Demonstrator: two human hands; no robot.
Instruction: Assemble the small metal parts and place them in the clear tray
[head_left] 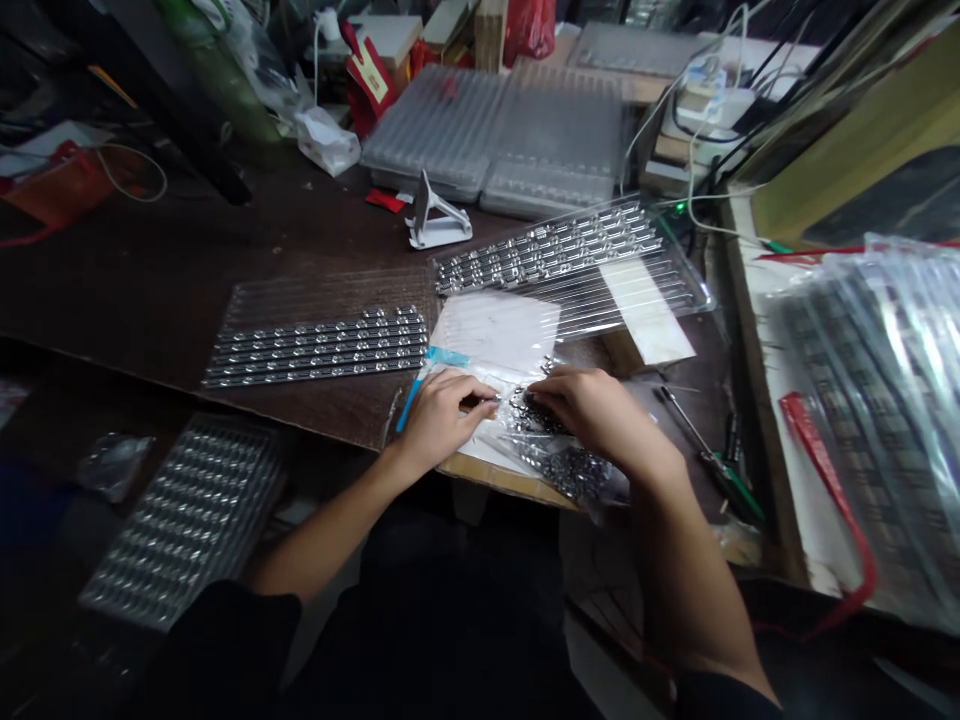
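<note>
My left hand (448,412) is closed in a pinch over the white work surface, thumb against fingertips. A tiny shiny bit shows at its tips, too small to name. Just across from it, my right hand (589,405) bends down, fingers pinched at a scatter of small shiny metal parts (519,408); what they hold is hidden. A clear bag of similar metal parts (570,468) lies below the right hand at the table's front edge. White paper (495,325) with a blue strip (448,356) lies just beyond the hands.
Left of the hands lies a clear tray with rows of metal rods (322,350); another rod tray (547,245) sits behind. A green-handled screwdriver (731,485) rests at right, beside wrapped trays (870,400). A white stand (439,220) and stacked clear trays (435,125) are farther back.
</note>
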